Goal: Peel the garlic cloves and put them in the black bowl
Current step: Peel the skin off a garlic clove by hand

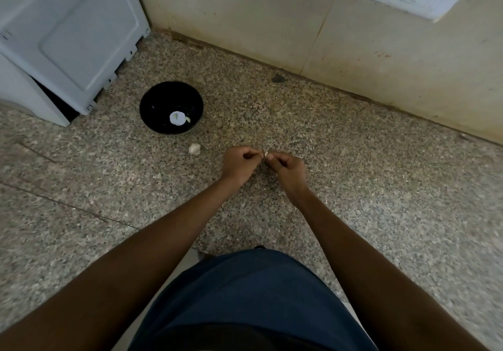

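- While both hands meet over the speckled stone counter (340,160), the left hand (238,164) and the right hand (285,169) each have fingers curled inward, pinching a single pale garlic clove (266,154) between their fingertips; the clove is held just above the counter, well apart from the black bowl (171,107).
- Whether skin is already loosened cannot be told; the clove is too small in this view.
- Judged technique: one hand steadies the clove while the other nips the papery skin at the tip and draws it along the length; short pulls keep the flesh from bruising.
- Black bowl: stands to the left near the white appliance (68,37); pale pieces lie at its bottom.
- Garlic piece (195,149): rests on the counter just beside the bowl; likely next in turn.
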